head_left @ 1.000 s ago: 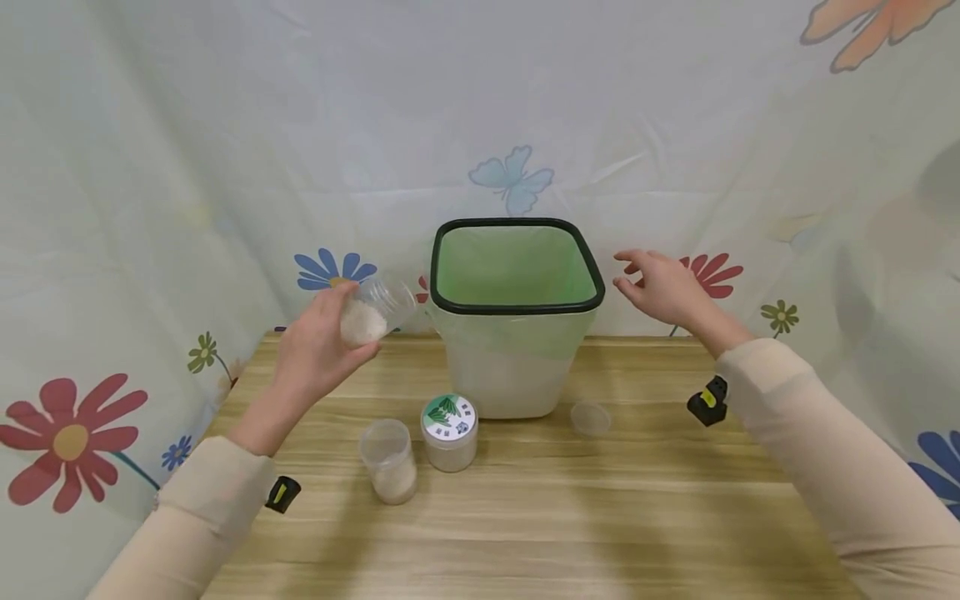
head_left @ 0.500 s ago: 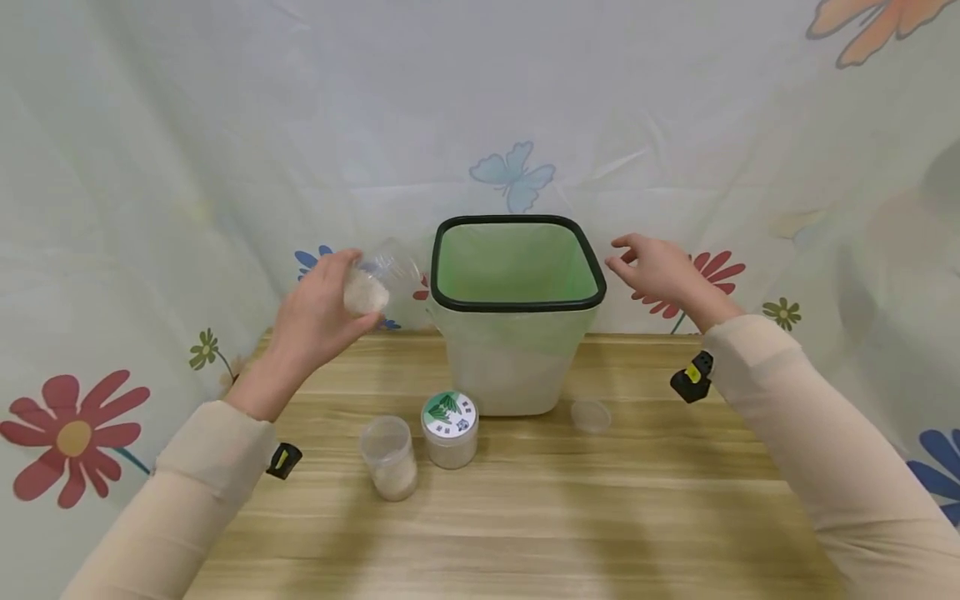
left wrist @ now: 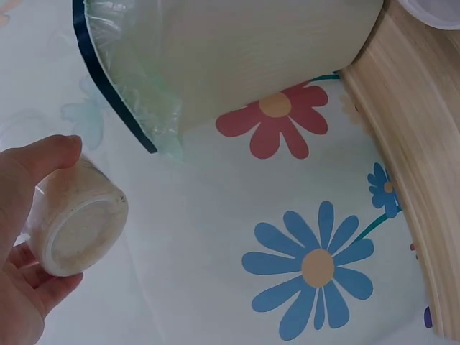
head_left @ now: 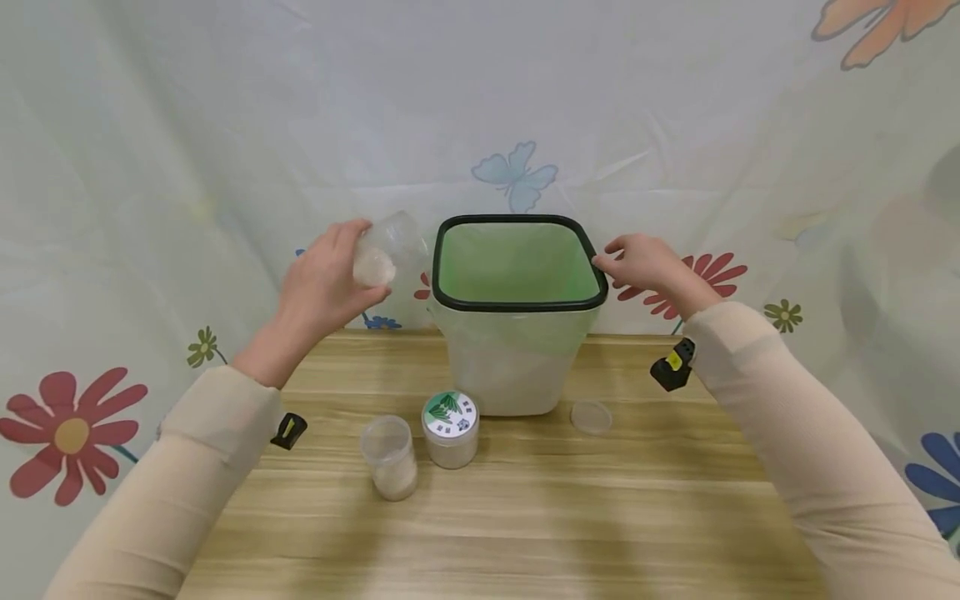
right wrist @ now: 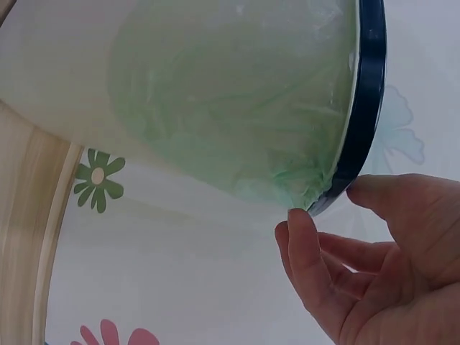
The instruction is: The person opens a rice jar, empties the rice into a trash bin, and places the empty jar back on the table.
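Observation:
In the head view, a white trash bin (head_left: 510,379) with a black rim (head_left: 517,307) and a green bag inside stands at the back of the table. My left hand (head_left: 321,271) grips a clear plastic jar (head_left: 397,242) left of that rim, tilted with its mouth up towards the bin. White contents gather at the jar's bottom, and the left wrist view shows its round base (left wrist: 86,230) between thumb and fingers. On the other side, my right hand (head_left: 647,262) pinches the rim's right edge; in the right wrist view the thumb (right wrist: 374,194) lies against the black band.
Nearer on the wooden table (head_left: 510,517) stand an open clear cup (head_left: 393,467) with white contents and a jar with a green-and-white lid (head_left: 450,425). A clear round lid (head_left: 591,418) lies right of the bin. A flowered curtain (head_left: 360,108) hangs behind.
My left hand has lifted the jar and moved it slightly right, towards the bin. My right hand has moved left from beside the bin onto its rim.

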The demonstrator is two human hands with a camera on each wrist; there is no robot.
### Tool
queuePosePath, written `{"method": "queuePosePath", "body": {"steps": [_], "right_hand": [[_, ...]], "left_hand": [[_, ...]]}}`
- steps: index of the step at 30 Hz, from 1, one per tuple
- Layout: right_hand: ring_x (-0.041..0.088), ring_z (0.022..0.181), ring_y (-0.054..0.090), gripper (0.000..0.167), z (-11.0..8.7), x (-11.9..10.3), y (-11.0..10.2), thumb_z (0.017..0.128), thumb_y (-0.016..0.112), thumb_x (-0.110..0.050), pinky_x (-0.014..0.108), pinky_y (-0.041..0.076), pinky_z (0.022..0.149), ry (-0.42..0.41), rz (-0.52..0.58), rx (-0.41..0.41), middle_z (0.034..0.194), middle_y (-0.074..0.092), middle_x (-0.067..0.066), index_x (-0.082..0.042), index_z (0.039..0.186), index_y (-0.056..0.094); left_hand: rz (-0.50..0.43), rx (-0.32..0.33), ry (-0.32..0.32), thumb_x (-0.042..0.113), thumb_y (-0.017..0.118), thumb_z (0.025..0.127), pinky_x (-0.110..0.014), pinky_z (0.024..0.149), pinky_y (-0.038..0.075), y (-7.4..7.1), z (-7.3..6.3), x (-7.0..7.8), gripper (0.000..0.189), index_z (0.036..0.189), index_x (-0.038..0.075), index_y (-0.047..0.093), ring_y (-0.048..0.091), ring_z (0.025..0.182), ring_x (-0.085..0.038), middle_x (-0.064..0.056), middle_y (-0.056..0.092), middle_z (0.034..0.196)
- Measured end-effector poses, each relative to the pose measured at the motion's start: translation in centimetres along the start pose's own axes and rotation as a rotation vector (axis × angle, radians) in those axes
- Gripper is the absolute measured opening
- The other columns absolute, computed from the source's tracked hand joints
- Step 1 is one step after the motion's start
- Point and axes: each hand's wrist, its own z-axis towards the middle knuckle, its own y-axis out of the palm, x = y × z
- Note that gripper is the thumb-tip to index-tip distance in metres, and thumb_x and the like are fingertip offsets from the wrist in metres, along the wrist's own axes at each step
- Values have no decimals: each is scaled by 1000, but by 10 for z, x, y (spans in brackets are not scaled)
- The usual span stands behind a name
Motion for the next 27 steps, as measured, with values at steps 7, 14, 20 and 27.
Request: {"method": "queuePosePath", "body": {"steps": [7, 14, 20, 27], "right_hand": [[27, 82, 68, 51, 1, -5, 2, 94, 48, -28, 39, 54, 77, 44, 63, 1, 118, 55, 30, 11, 127, 46], [23, 74, 69, 44, 4, -10, 4, 92, 50, -22, 42, 52, 82, 57, 96, 1, 114, 56, 29, 11, 120, 52], [21, 66, 69, 41, 5, -10, 6, 92, 48, -18, 44, 50, 86, 56, 83, -4, 117, 54, 32, 13, 119, 52], [19, 62, 68, 37, 4, -10, 6, 91, 48, -17, 43, 51, 84, 63, 80, 4, 110, 58, 31, 13, 112, 57]], "left_hand": [[2, -40, -11, 28, 77, 69, -48, 69, 51, -3, 12, 6, 77, 132, 6, 40, 55, 93, -30, -15, 53, 121], [7, -80, -13, 27, 75, 70, -48, 70, 51, -5, 24, 16, 76, 133, 7, 39, 53, 95, -29, -15, 52, 121], [4, -109, -12, 26, 75, 72, -48, 76, 50, -6, 31, 22, 77, 135, 8, 37, 53, 99, -30, -15, 50, 124], [7, -146, -28, 26, 75, 73, -48, 79, 50, -5, 39, 26, 78, 137, 9, 34, 51, 104, -30, -15, 48, 129]]}}
